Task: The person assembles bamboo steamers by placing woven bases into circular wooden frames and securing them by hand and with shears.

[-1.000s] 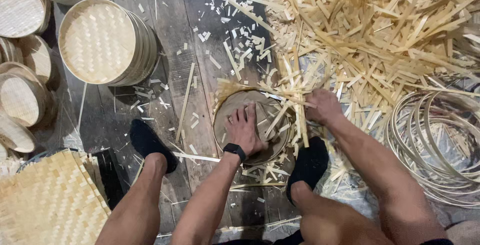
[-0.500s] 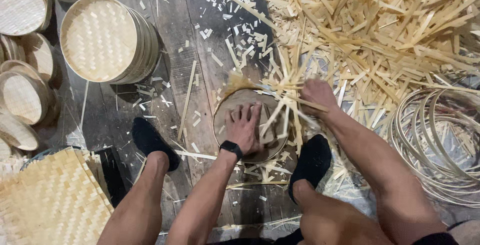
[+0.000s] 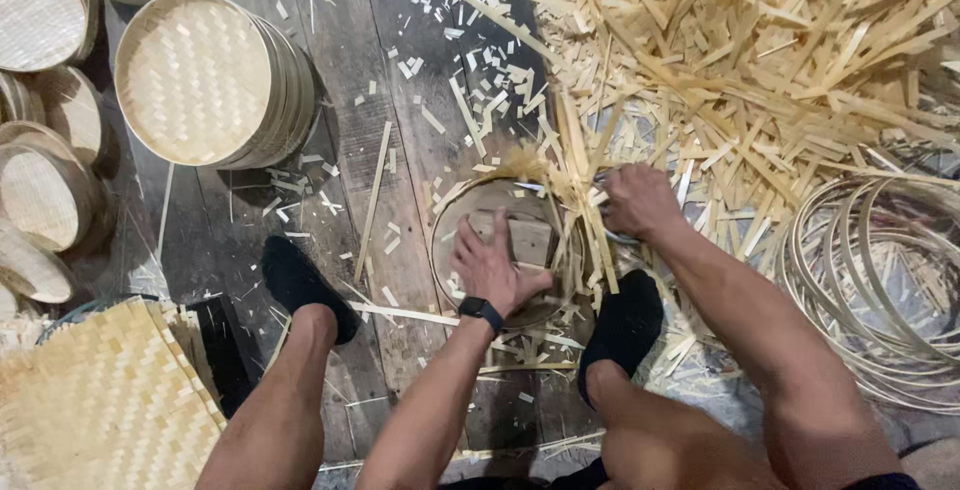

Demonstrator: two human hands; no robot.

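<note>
The left hand [image 3: 492,268] lies flat, fingers spread, on a round frame [image 3: 447,218] on the plank floor [image 3: 390,180] between 2 black-socked feet; the right hand [image 3: 636,200] clenches bamboo strips [image 3: 578,182] at its rim — strip pile [image 3: 760,60] beyond, woven lids [image 3: 195,78] left, hoops [image 3: 880,280] right.

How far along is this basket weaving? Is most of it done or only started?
Done: finished woven trays stand stacked at upper left. In hand: the left hand presses flat on a round frame on the floor, while the right hand grips bamboo strips at its rim. Left: a heap of loose strips and a coil of unused hoops.
</note>
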